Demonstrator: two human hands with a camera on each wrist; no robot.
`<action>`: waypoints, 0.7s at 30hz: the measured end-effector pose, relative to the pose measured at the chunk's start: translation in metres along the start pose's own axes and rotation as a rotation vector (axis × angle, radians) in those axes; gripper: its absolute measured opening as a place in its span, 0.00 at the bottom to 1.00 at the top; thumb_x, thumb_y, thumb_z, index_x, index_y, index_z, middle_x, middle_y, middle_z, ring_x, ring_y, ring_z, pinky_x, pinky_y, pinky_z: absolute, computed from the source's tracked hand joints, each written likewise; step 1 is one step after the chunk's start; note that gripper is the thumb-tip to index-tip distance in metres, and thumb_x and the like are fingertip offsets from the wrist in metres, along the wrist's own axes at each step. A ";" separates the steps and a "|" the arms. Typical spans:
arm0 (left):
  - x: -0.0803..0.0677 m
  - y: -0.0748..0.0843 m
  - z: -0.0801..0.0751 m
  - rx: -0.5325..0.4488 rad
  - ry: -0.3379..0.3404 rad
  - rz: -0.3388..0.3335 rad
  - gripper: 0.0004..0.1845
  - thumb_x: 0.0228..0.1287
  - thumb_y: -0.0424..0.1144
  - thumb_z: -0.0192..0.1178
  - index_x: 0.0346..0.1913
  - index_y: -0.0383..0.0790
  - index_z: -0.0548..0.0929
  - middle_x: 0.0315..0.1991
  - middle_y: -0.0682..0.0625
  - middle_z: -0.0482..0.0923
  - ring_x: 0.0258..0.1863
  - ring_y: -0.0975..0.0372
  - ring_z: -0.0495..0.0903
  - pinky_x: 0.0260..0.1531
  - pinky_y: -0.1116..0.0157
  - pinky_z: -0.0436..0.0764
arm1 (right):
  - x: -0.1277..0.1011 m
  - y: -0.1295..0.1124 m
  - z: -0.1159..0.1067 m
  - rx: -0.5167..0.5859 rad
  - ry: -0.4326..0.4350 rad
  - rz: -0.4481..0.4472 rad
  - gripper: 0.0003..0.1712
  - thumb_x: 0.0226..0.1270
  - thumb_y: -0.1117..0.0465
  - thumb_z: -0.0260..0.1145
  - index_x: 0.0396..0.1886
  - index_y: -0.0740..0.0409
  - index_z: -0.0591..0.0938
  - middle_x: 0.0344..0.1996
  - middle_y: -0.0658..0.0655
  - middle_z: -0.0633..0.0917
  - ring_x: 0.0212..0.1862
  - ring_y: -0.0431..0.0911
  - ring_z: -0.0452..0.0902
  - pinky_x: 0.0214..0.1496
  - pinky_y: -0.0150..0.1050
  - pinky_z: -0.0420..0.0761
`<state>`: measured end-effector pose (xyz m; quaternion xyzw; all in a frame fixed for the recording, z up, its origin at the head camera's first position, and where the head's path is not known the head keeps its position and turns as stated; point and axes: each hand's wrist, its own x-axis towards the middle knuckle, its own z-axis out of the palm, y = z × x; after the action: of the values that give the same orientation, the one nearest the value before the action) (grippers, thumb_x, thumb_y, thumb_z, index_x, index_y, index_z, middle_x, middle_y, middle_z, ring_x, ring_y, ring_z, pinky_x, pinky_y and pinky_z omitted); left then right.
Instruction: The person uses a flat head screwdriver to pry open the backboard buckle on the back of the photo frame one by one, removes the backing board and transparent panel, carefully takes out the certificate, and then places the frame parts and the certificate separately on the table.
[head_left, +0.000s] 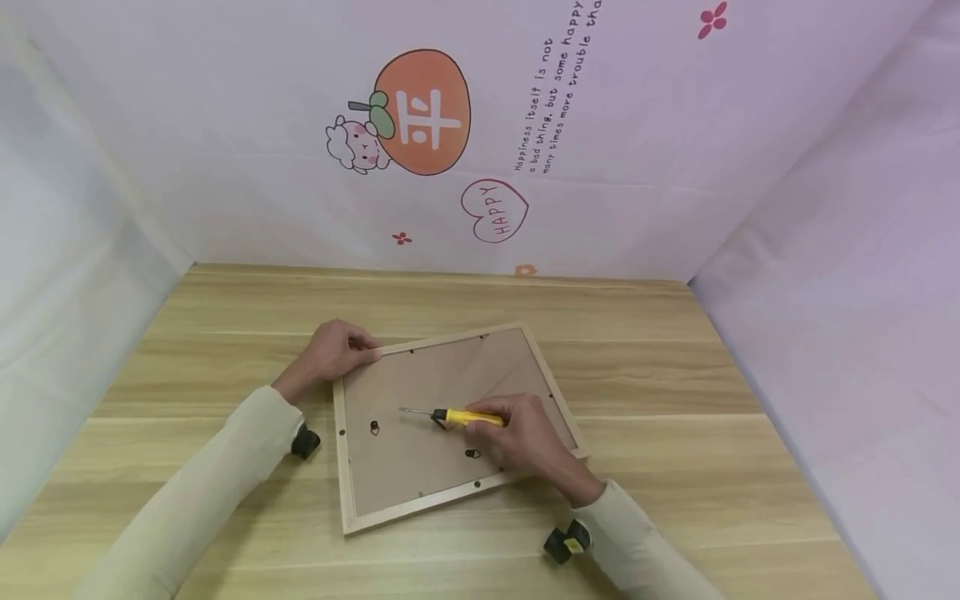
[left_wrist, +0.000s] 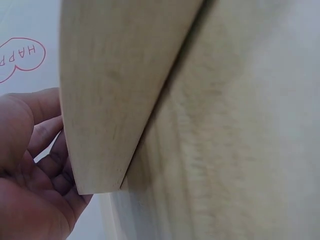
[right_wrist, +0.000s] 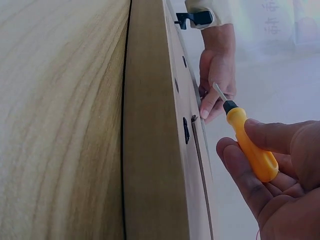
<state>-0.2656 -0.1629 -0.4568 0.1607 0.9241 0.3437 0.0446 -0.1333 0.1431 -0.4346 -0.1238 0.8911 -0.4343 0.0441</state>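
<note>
A light wooden picture frame (head_left: pixel 348 483) lies back side up on the table, its brown backing board (head_left: pixel 420 467) showing. My left hand (head_left: pixel 335 350) grips the frame's far left corner; in the left wrist view its curled fingers (left_wrist: pixel 47 135) are partly hidden behind the wooden side. My right hand (head_left: pixel 525 433) holds a yellow-handled screwdriver (head_left: pixel 476 417) between thumb and fingers over the board. The metal shaft (head_left: pixel 415 410) points left, and in the right wrist view the tip (right_wrist: pixel 216 87) stands off the board. Small black hanging rings (head_left: pixel 374 427) sit on the backing.
The wood-grain table (head_left: pixel 660 500) extends around the frame on all sides. A white printed sheet (head_left: pixel 600 217) hangs behind its far edge, with pale sheets (head_left: pixel 847 250) at both sides. Black wrist devices (head_left: pixel 305 442) are worn at both sleeves.
</note>
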 end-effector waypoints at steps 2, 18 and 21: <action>-0.003 0.000 0.000 -0.004 0.012 -0.021 0.09 0.62 0.39 0.68 0.40 0.37 0.89 0.35 0.45 0.88 0.32 0.59 0.82 0.33 0.65 0.80 | 0.000 0.000 0.000 0.000 -0.001 0.004 0.09 0.58 0.61 0.74 0.40 0.53 0.90 0.39 0.53 0.90 0.32 0.37 0.78 0.31 0.26 0.79; -0.032 0.002 0.003 -0.028 0.112 -0.117 0.09 0.62 0.40 0.67 0.39 0.37 0.89 0.34 0.44 0.88 0.30 0.59 0.83 0.29 0.68 0.79 | 0.004 0.005 0.001 0.032 0.018 0.001 0.10 0.56 0.61 0.75 0.39 0.52 0.90 0.37 0.51 0.90 0.29 0.37 0.74 0.24 0.25 0.71; -0.037 0.002 0.005 -0.025 0.123 -0.156 0.09 0.62 0.41 0.68 0.39 0.38 0.89 0.34 0.44 0.88 0.29 0.60 0.83 0.29 0.68 0.78 | 0.004 0.006 0.001 0.031 0.023 -0.014 0.10 0.56 0.62 0.75 0.39 0.53 0.90 0.37 0.52 0.90 0.28 0.38 0.72 0.22 0.25 0.67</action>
<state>-0.2290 -0.1708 -0.4603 0.0663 0.9305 0.3598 0.0162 -0.1385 0.1447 -0.4396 -0.1242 0.8839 -0.4498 0.0325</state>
